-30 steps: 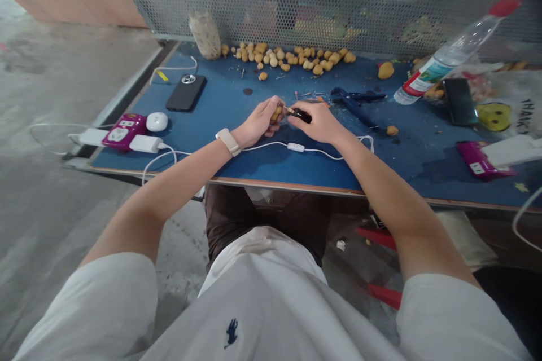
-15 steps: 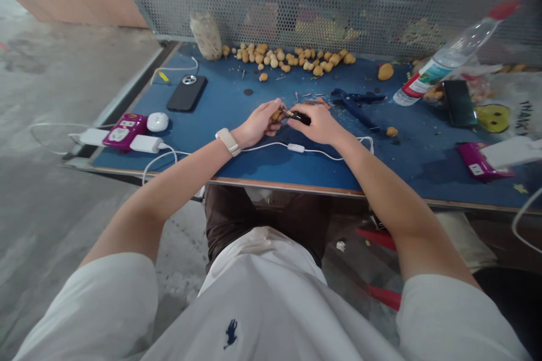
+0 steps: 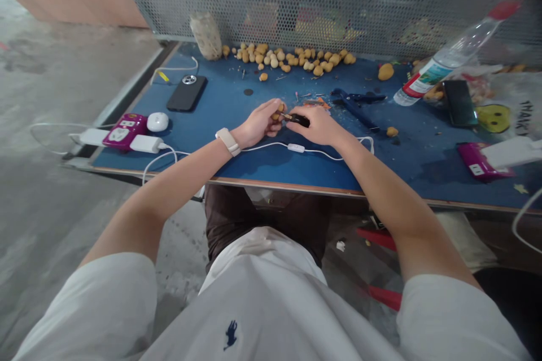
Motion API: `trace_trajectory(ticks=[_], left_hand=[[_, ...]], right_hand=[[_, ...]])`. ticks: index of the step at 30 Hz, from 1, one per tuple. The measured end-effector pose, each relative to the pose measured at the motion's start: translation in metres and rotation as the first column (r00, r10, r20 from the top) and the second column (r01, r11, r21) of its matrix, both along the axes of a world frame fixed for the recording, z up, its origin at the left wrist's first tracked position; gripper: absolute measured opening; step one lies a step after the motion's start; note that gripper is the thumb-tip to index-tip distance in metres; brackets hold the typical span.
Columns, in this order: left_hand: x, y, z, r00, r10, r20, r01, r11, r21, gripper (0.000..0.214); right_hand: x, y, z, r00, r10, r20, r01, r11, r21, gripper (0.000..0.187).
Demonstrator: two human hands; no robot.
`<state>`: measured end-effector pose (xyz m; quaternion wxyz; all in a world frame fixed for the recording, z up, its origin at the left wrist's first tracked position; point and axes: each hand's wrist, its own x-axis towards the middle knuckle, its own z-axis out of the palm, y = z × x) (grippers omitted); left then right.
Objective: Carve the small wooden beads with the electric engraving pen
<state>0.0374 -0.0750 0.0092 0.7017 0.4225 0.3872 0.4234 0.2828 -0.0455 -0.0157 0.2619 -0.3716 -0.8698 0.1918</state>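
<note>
My left hand (image 3: 259,122) rests on the blue table (image 3: 237,152) with its fingers curled round a small tan wooden piece (image 3: 279,109). My right hand (image 3: 318,124) grips a small black-handled tool (image 3: 300,119) whose thin metal tip points left into the wooden piece. Both hands meet near the table's middle. A pale watch (image 3: 228,141) sits on my left wrist. A white cable with an inline switch (image 3: 296,148) runs under my wrists.
Several tan wooden pieces (image 3: 292,58) lie along the mesh fence at the back. A black phone (image 3: 187,92), white earbud case (image 3: 157,121) and pink power strip (image 3: 125,130) sit left. Blue pliers (image 3: 354,102), a plastic bottle (image 3: 449,56), another phone (image 3: 457,101) and pink strip (image 3: 480,161) lie right.
Both hands have shifted slightly on the table while staying together; the tool tip has stayed at the wooden piece.
</note>
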Motion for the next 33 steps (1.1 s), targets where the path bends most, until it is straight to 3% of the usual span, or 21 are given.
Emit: trace_trajectory(ticks=[13, 22, 27, 33], left_hand=[[0.0001, -0.0021, -0.0002, 0.999, -0.045, 0.014, 0.044, 0.997, 0.069, 0.041], [0.0028, 0.0025, -0.0018, 0.999, -0.019, 0.027, 0.019, 1.0, -0.025, 0.056], [0.0026, 0.0028, -0.0003, 1.0, -0.017, 0.008, 0.018, 0.999, -0.027, 0.056], [0.0027, 0.0008, 0.0014, 1.0, -0.013, -0.01, 0.013, 1.0, -0.013, 0.054]], right_hand=[[0.0002, -0.0004, -0.0006, 1.0, -0.002, -0.016, 0.002, 1.0, 0.006, 0.059], [0.0019, 0.0017, -0.0001, 0.998, -0.035, -0.045, 0.036, 0.999, 0.019, 0.059], [-0.0002, -0.0005, 0.0018, 1.0, -0.004, 0.01, 0.004, 1.0, -0.01, 0.052], [0.0009, -0.0005, 0.0009, 1.0, -0.016, -0.018, 0.015, 1.0, -0.014, 0.057]])
